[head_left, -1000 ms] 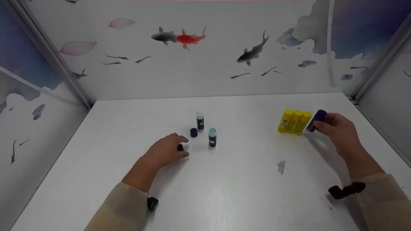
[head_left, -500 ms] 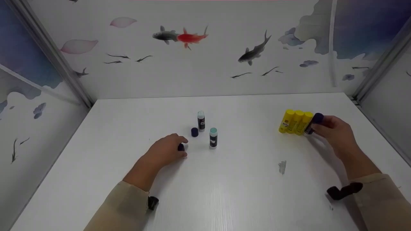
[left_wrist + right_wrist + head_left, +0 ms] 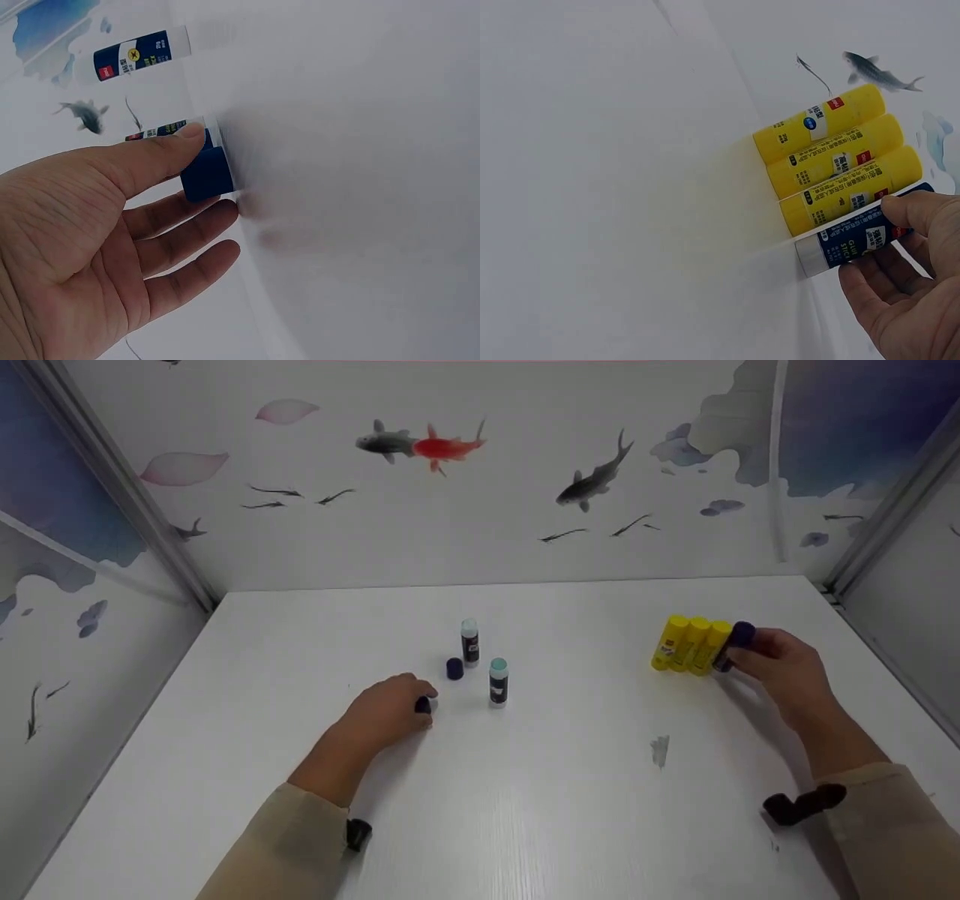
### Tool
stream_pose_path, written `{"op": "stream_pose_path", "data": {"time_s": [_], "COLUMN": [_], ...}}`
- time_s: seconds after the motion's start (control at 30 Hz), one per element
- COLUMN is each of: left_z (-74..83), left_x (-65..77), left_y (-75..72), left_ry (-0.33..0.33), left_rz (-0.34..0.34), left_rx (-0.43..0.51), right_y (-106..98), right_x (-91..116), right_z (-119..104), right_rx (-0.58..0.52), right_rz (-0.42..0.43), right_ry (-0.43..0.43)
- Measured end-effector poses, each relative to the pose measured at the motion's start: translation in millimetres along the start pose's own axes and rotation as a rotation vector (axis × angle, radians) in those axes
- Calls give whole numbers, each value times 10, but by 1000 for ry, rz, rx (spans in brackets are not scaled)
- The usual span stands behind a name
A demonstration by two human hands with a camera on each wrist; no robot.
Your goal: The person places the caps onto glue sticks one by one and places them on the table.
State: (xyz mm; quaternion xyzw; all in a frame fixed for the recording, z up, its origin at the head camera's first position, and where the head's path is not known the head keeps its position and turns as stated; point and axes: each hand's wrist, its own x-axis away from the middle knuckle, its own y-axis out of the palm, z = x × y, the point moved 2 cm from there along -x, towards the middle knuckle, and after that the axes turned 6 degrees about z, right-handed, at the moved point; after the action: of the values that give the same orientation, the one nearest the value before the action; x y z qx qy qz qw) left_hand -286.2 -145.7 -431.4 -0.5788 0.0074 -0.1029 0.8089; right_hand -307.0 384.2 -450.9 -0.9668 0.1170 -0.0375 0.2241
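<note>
In the head view my left hand (image 3: 390, 705) is low over the table at left, thumb and fingers curled around a dark blue glue stick cap (image 3: 208, 174). The left wrist view has that cap between thumb and fingertips at the tabletop. On the right, my right hand (image 3: 787, 667) pinches a capped dark blue glue stick (image 3: 862, 234) between thumb and fingers. This stick stands slightly tilted against the last of three yellow glue sticks (image 3: 855, 191), which form a side-by-side row.
Two uncapped blue glue sticks, a rear one (image 3: 470, 643) and a front one (image 3: 498, 684), stand mid-table. Another dark cap (image 3: 454, 669) sits beside the rear one. A grey smudge (image 3: 659, 751) marks the white table (image 3: 570, 810). A fish-patterned panel (image 3: 495, 540) closes off the back.
My right hand has moved left, bringing the blue glue stick up against the yellow row. My left thumb and fingers have drawn closer together around the cap, which stays in place.
</note>
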Motion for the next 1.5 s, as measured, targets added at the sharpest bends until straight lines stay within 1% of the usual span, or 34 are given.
{"op": "stream_pose_path", "data": {"time_s": [0.2,0.43,0.67,1.03,1.2,1.4,1.5], "left_z": [-6,2,-5,-23,-17,2,1], "left_x": [2,18,12,-22,-20,4,8], "left_y": [-11,-23,-21,12,14,-6,-5], "left_ry": [17,21,30,11,12,39,44], "left_rz": [5,2,16,-5,-8,4,7], "left_rx": [-3,4,6,41,39,32,31], "right_y": [18,23,27,16,10,28,29], "right_x": [-13,-13,-13,-26,-19,2,3], "right_z": [2,16,12,61,55,41,34], "right_rx": [-15,-77,-77,-116,-111,-48,-54], "right_rz": [-4,-8,-7,-7,-6,-3,-2], "right_ry": [8,9,17,47,51,46,50]}}
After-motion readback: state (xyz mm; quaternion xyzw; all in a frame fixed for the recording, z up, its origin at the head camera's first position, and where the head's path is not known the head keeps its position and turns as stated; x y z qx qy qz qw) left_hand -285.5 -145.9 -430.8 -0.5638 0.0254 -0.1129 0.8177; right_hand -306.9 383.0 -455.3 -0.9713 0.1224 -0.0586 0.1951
